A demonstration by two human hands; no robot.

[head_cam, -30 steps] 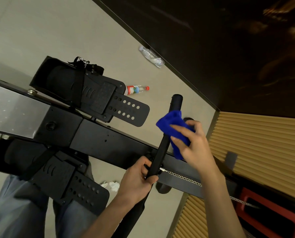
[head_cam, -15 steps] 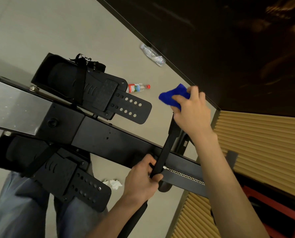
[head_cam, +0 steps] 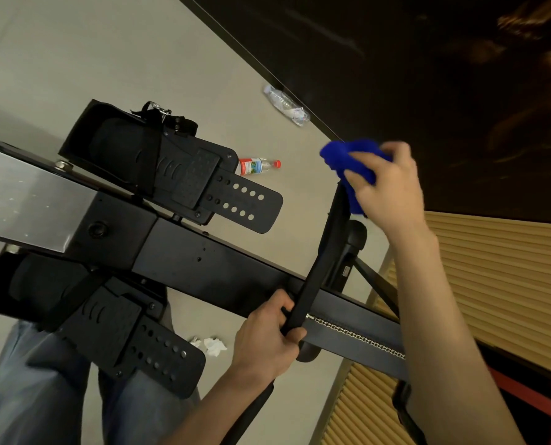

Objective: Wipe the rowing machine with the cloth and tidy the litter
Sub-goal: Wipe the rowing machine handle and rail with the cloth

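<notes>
The black rowing machine runs across the view, with two footplates and a silver rail at the left. My left hand grips the middle of its black handle bar, where the chain joins. My right hand holds a blue cloth bunched round the far end of that bar. On the floor lie a plastic bottle with a red cap, a crushed clear bottle by the dark wall, and crumpled white tissues under the machine.
A dark glossy wall fills the upper right. Slatted wooden panels stand at the right, with a red part of the machine below them. My legs in jeans are at the lower left. Beige floor lies beyond.
My right hand slid the blue cloth from the middle of the handle bar up to its far end. My left hand kept its grip on the bar.
</notes>
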